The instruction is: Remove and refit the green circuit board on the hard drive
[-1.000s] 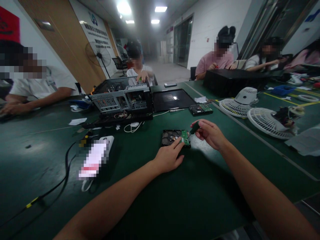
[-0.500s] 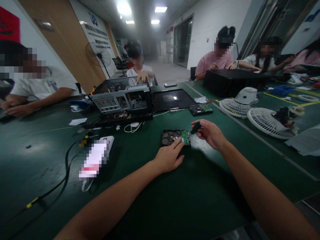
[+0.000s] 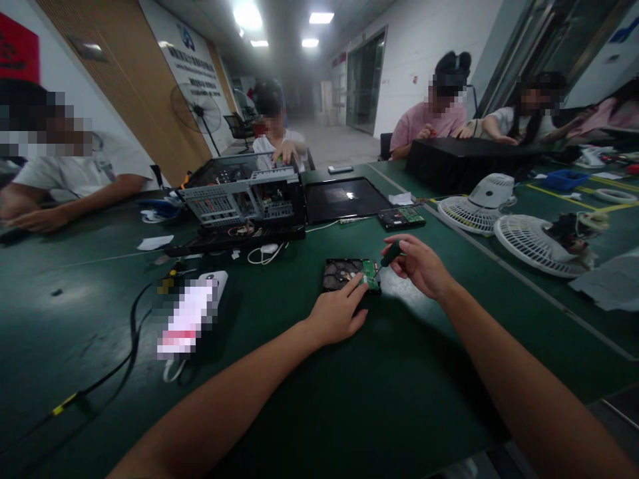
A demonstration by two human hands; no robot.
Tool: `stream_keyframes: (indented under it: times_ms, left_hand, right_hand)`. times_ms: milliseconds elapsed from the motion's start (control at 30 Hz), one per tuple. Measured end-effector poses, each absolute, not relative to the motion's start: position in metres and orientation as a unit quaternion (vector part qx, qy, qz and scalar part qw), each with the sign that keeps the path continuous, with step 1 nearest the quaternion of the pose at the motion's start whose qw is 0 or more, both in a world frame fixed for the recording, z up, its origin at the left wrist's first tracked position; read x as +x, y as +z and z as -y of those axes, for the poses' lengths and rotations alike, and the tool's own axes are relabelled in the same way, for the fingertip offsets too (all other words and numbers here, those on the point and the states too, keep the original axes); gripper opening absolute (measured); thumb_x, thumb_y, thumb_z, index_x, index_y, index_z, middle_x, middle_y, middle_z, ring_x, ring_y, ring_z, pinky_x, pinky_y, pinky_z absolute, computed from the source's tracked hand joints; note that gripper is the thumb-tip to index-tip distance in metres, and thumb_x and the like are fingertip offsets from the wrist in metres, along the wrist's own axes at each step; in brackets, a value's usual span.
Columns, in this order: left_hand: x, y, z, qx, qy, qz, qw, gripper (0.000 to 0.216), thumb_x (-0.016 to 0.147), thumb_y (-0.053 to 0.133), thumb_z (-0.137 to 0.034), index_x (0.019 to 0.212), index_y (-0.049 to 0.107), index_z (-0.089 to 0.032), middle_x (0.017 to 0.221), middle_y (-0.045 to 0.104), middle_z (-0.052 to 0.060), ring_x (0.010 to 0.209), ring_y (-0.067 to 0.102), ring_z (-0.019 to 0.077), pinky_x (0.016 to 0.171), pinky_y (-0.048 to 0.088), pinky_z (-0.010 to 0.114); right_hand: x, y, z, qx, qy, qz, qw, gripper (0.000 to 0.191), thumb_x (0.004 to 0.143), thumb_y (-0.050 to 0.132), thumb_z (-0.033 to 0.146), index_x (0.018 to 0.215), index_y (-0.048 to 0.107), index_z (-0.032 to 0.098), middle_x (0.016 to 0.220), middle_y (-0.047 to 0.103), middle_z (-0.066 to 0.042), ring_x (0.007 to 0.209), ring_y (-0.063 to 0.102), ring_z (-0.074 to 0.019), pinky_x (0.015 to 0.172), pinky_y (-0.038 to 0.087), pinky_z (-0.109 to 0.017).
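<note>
A hard drive [image 3: 338, 271] lies flat on the green table, its green circuit board [image 3: 370, 268] facing up at the right end. My left hand [image 3: 335, 316] rests on it from the near side, fingers stretched out and fingertips touching the board's near edge. In my right hand [image 3: 420, 265] is a screwdriver with a dark green handle [image 3: 391, 253], pinched between thumb and fingers. It tilts down to the left, and its thin tip meets the board close to my left fingertips. Whether the tip sits in a screw is too small to tell.
An opened computer case [image 3: 244, 199] stands beyond, beside a black panel [image 3: 344, 198]. Another hard drive [image 3: 401, 218] lies behind my right hand. White fan parts [image 3: 536, 246] are at right, a phone [image 3: 192, 313] and black cable [image 3: 134, 326] at left. Several people sit around the table.
My right hand and the screwdriver handle have shifted very slightly; the tip stays at the board. My left hand and the hard drive have not visibly moved.
</note>
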State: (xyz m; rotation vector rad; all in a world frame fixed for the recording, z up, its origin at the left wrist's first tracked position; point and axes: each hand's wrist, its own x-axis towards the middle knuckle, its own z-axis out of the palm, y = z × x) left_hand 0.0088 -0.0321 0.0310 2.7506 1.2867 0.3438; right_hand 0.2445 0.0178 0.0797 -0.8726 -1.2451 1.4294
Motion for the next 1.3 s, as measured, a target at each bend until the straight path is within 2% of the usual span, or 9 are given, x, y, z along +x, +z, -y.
stream_keyframes:
  times_ms: [167, 333, 600, 667, 800, 867, 1000, 1167, 1300]
  left_hand:
    - [0.008, 0.032, 0.032, 0.899, 0.115, -0.420, 0.047, 0.062, 0.097, 0.050, -0.044, 0.154, 0.035, -0.024, 0.166, 0.030, 0.009, 0.120, 0.064, 0.0303, 0.089, 0.060, 0.043]
    - [0.008, 0.029, 0.032, 0.895, 0.120, -0.428, 0.042, 0.062, 0.097, 0.051, -0.043, 0.154, 0.035, -0.024, 0.165, 0.030, 0.009, 0.124, 0.062, 0.0309, 0.091, 0.059, 0.044]
    - [0.007, 0.030, 0.033, 0.885, 0.162, -0.436, 0.028, 0.060, 0.098, 0.049, -0.043, 0.153, 0.036, -0.022, 0.162, 0.035, 0.013, 0.118, 0.064, 0.0314, 0.081, 0.062, 0.041]
    - [0.002, 0.031, 0.027, 0.863, 0.226, -0.450, 0.031, 0.051, 0.100, 0.046, -0.041, 0.147, 0.043, -0.022, 0.155, 0.044, 0.012, 0.119, 0.064, 0.0285, 0.086, 0.060, 0.039]
    - [-0.014, 0.026, 0.004, 0.782, 0.360, -0.509, 0.032, 0.038, 0.098, 0.050, -0.037, 0.132, 0.055, -0.020, 0.141, 0.054, 0.012, 0.128, 0.056, 0.0275, 0.110, 0.048, 0.043]
    - [-0.022, 0.019, -0.009, 0.743, 0.383, -0.546, 0.050, 0.044, 0.097, 0.054, -0.040, 0.135, 0.053, -0.019, 0.144, 0.052, 0.014, 0.136, 0.050, 0.0298, 0.116, 0.041, 0.047]
    - [-0.030, 0.008, -0.023, 0.725, 0.346, -0.572, 0.164, 0.068, 0.099, 0.050, -0.055, 0.152, 0.036, -0.015, 0.156, 0.042, 0.018, 0.145, 0.041, 0.0322, 0.119, 0.036, 0.051]
    - [-0.028, 0.006, -0.021, 0.749, 0.312, -0.552, 0.193, 0.083, 0.097, 0.049, -0.064, 0.159, 0.024, -0.015, 0.160, 0.038, 0.019, 0.147, 0.039, 0.0331, 0.120, 0.032, 0.050]
    - [-0.028, 0.004, -0.021, 0.755, 0.310, -0.544, 0.194, 0.086, 0.096, 0.049, -0.066, 0.160, 0.021, -0.016, 0.158, 0.040, 0.020, 0.145, 0.040, 0.0346, 0.119, 0.033, 0.053]
  right_hand:
    - [0.243, 0.079, -0.016, -0.385, 0.573, 0.526, 0.497, 0.030, 0.088, 0.071, 0.045, 0.109, 0.072, 0.024, 0.089, 0.069, -0.003, 0.059, 0.054, -0.0102, 0.048, 0.036, -0.025]
    - [0.243, 0.076, -0.020, -0.382, 0.545, 0.544, 0.511, 0.028, 0.079, 0.082, 0.036, 0.101, 0.071, 0.022, 0.108, 0.072, -0.006, 0.061, 0.056, -0.0089, 0.054, 0.046, -0.027]
    - [0.246, 0.075, -0.021, -0.391, 0.542, 0.548, 0.502, 0.032, 0.076, 0.083, 0.031, 0.104, 0.070, 0.021, 0.103, 0.073, -0.006, 0.062, 0.058, -0.0099, 0.053, 0.046, -0.027]
    - [0.246, 0.076, -0.020, -0.394, 0.538, 0.544, 0.509, 0.032, 0.076, 0.083, 0.030, 0.103, 0.070, 0.021, 0.102, 0.073, -0.006, 0.061, 0.057, -0.0096, 0.051, 0.044, -0.027]
    - [0.251, 0.081, -0.024, -0.400, 0.507, 0.529, 0.551, 0.029, 0.077, 0.082, 0.030, 0.102, 0.071, 0.022, 0.102, 0.074, -0.006, 0.056, 0.050, -0.0074, 0.046, 0.035, -0.025]
    - [0.259, 0.082, -0.030, -0.419, 0.454, 0.515, 0.594, 0.027, 0.077, 0.081, 0.031, 0.101, 0.072, 0.023, 0.098, 0.073, -0.005, 0.057, 0.048, -0.0079, 0.047, 0.033, -0.025]
    - [0.286, 0.074, -0.043, -0.486, 0.287, 0.492, 0.663, 0.016, 0.081, 0.074, 0.032, 0.093, 0.070, 0.023, 0.091, 0.072, -0.004, 0.079, 0.062, -0.0167, 0.065, 0.047, -0.029]
    - [0.316, 0.052, -0.053, -0.650, 0.067, 0.533, 0.538, 0.013, 0.082, 0.065, 0.029, 0.091, 0.071, 0.022, 0.089, 0.071, -0.006, 0.081, 0.064, -0.0231, 0.079, 0.050, -0.039]
    - [0.318, 0.035, -0.059, -0.676, -0.043, 0.613, 0.407, 0.019, 0.084, 0.062, 0.030, 0.098, 0.072, 0.022, 0.099, 0.072, -0.009, 0.093, 0.065, -0.0262, 0.090, 0.049, -0.040]
